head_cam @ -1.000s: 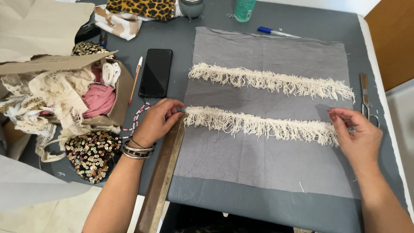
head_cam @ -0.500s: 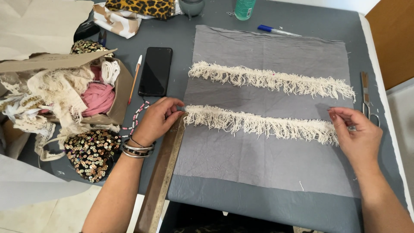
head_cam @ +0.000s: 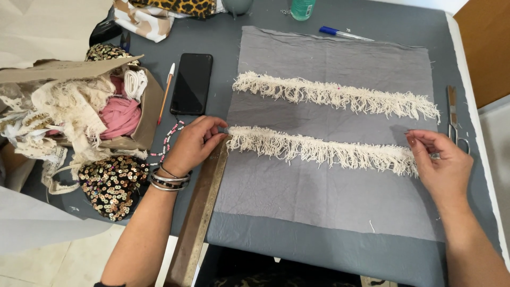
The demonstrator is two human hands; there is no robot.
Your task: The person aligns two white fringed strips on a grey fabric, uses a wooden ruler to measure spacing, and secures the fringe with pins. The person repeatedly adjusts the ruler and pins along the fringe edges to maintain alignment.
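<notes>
On the grey worktop (head_cam: 372, 21), head view: a grey fabric panel (head_cam: 324, 196) lies flat with two cream fringe strips across it; the upper fringe (head_cam: 334, 95) sits untouched, the lower fringe (head_cam: 319, 150) is held at both ends. Compared with half a second earlier nothing has visibly shifted, so the strip appears merely kept taut and aligned. The left hand (head_cam: 192, 146), fingers curled, pinches the strip's left end beside a wooden ruler (head_cam: 201, 212); the right hand (head_cam: 441, 165) pinches the right end, near the scissors (head_cam: 453, 117).

2 fringe trims (head_cam: 340, 98) (head_cam: 319, 150), 1 grey cloth (head_cam: 319, 191), 1 phone (head_cam: 192, 83), 1 pen (head_cam: 345, 34), 1 pencil (head_cam: 166, 91), 1 ruler (head_cam: 202, 212), 1 scissors (head_cam: 455, 118)
</notes>
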